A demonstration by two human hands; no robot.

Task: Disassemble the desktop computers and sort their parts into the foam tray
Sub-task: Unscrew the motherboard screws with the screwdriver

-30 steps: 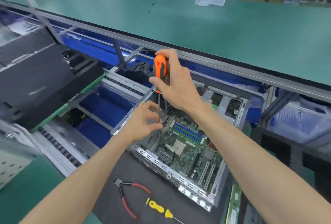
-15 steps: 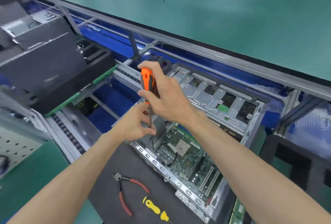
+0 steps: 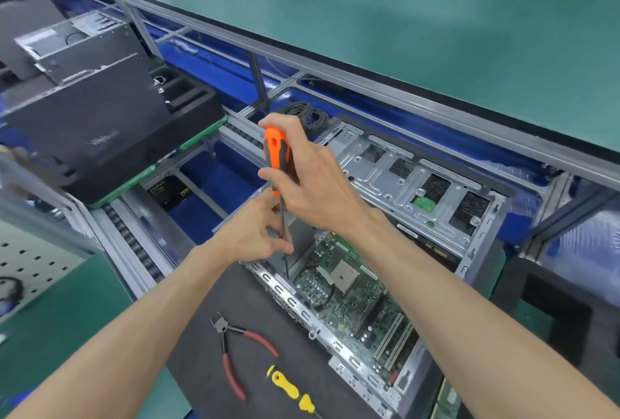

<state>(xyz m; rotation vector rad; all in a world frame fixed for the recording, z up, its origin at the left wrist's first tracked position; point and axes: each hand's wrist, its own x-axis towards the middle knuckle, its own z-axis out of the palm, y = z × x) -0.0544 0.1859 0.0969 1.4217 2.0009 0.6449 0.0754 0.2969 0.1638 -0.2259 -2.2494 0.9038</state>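
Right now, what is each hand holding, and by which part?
The right hand grips the screwdriver by its orange handle. The left hand pinches its metal shaft just below the handle.

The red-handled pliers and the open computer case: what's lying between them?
Nothing lies there. In the head view, only bare dark mat separates the red-handled pliers from the computer case. The yellow screwdriver sits nearer the person, beside the pliers.

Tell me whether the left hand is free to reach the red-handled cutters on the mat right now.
Probably not at once. The left hand pinches the shaft of the orange screwdriver, steadying it in the computer case. The cutters lie bare on the black mat beneath that forearm, with nothing on top, so letting go should open the way.
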